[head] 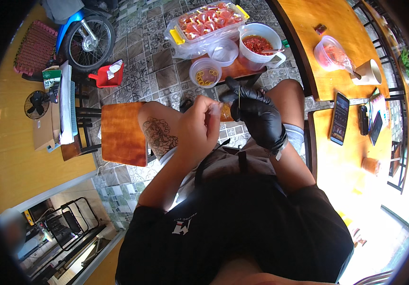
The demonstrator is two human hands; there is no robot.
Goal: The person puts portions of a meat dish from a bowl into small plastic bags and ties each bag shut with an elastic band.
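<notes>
My left hand (199,126) is bare, with thumb and fingers pinched on a bit of clear plastic (216,107), apparently the gathered neck of a small bag. My right hand (259,115) wears a black glove and holds a thin yellow rubber band (239,95) stretched upright at its fingers. An orange, speckled patch shows between the hands; I cannot tell if it belongs to the bag or lies behind. Just ahead, a clear tub (205,77) contains several yellow rubber bands. Past it are another clear tub (223,53) and a plastic jug (261,44) of red chilli sauce with a spoon.
A clear box (208,26) with yellow clips is filled with tied bags of red sauce. On the right tables are a plastic tub (329,50), a cup (366,73) and a phone (339,119). Leftward are a wooden stool (124,133), a red dustpan (110,76) and a motorbike wheel (90,42).
</notes>
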